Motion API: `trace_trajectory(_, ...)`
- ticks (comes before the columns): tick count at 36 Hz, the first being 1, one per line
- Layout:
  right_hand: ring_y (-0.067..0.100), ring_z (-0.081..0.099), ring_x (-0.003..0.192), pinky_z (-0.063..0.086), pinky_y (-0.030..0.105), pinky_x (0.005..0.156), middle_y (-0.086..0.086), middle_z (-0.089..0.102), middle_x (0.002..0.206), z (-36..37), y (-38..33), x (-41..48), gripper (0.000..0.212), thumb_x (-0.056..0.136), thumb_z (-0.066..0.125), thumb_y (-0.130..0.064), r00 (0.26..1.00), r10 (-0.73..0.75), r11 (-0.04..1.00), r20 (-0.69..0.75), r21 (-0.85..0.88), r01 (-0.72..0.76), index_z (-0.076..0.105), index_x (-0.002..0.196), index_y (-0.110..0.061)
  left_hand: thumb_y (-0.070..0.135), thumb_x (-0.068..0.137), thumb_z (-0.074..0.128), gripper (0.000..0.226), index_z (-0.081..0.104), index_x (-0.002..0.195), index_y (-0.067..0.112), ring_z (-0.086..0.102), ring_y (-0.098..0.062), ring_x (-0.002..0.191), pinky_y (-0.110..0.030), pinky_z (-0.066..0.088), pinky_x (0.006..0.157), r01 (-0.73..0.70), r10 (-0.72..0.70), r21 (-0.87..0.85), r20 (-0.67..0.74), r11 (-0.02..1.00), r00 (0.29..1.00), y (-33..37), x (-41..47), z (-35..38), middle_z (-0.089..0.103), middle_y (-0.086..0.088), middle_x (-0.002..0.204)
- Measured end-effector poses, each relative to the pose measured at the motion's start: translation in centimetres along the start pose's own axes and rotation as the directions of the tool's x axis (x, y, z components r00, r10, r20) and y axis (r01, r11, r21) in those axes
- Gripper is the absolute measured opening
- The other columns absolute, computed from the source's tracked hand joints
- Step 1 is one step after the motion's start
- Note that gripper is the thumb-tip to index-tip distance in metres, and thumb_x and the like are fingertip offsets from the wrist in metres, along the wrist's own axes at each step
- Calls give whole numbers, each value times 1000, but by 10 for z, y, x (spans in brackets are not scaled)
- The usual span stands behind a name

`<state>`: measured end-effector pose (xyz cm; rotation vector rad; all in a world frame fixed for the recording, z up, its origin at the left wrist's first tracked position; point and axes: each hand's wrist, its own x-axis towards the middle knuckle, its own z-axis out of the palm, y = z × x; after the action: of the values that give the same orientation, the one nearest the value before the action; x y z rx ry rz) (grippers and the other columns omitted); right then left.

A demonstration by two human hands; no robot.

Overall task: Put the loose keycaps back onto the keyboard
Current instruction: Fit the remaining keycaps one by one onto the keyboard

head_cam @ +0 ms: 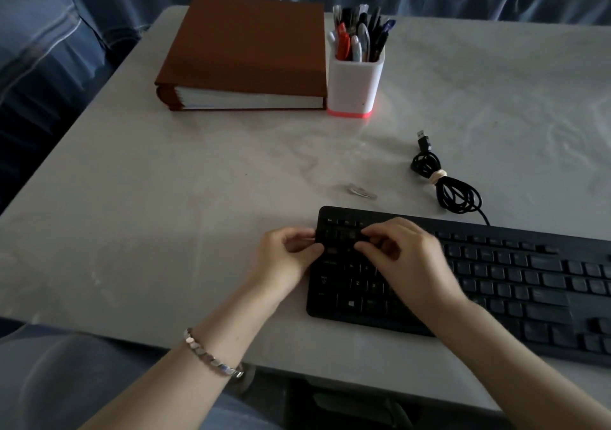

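While the left hand grips the keyboard's nine-o'clock edge, the right hand, grasp indiscernible, risks seating a keycap crooked.

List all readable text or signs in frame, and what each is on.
"Esc": faint, on the top-left key of the keyboard.
"Z": on a key in the bottom letter row.
Windows logo, no text: on a bottom-row key.
All other key legends are too blurred to read.
Book and pen cup: no readable text.
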<state>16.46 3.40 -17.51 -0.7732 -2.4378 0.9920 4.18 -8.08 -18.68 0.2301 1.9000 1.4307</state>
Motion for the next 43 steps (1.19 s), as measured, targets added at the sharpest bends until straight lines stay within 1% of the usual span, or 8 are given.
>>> trace_trajectory(4,1,54,76,41,5,66,-11,60,78,-17,10,-3,14,75,75,-14,995,98,995,-20,38,-97,71,89,-14,-10,83,62,23,64,82,13,61,-19,76,-40,50,86,-2,2,8,21,1000,1000,0,0,-2,65,-4,80)
trace_trajectory(7,2,54,76,40,5,65,-10,60,78,-17,9,-2,14,74,76,-14,996,85,996,29,38,-86,72,88,-15,-10,82,62,23,65,83,12,60,-17,72,-39,50,84,0,0,-5,32,1000,999,1,2,-2,65,-4,78)
trace_trajectory(13,7,55,67,45,16,66,-10,58,76,5,-4,3,17,71,79,-15,997,-8,1000,77,-6,9,74,87,-14,-13,83,59,26,63,78,11,60,1,50,-19,52,54,47,-43,-104,42,994,998,1,1,-3,64,1,66)
trace_trajectory(16,9,53,69,48,28,68,-9,56,78,12,-9,5,18,74,77,-19,995,-22,996,101,-81,30,74,90,-14,-12,83,60,21,63,82,9,61,-3,52,-20,53,54,57,-52,-106,51,993,997,0,1,-5,64,-3,71)
trace_trajectory(26,5,48,76,43,26,69,-12,54,81,15,-12,6,19,77,74,-23,993,-10,987,115,-159,28,74,94,-18,-13,83,60,20,62,82,7,61,-1,49,-18,54,50,75,-65,-139,70,987,995,0,1,-6,63,-4,70)
trace_trajectory(36,8,51,70,45,29,68,-15,54,71,16,-15,9,17,71,79,-21,991,54,992,120,-118,-39,74,88,-18,-10,84,61,16,64,97,1,61,1,50,-15,53,53,43,-36,-91,76,995,996,0,0,-7,64,1,68)
trace_trajectory(39,6,52,64,48,31,67,-14,56,66,15,-16,13,17,67,82,-19,981,130,991,141,-61,-123,74,83,-21,-9,83,63,17,65,95,3,61,2,50,-15,52,54,36,-29,-78,87,996,996,-1,-1,-7,65,4,67)
trace_trajectory(43,7,52,64,47,31,65,-11,57,66,15,-13,12,17,67,82,-21,981,120,993,149,-37,-116,74,82,-21,-8,80,66,17,67,93,3,61,3,51,-15,52,56,26,-23,-55,60,998,998,-2,2,-6,64,1,69)
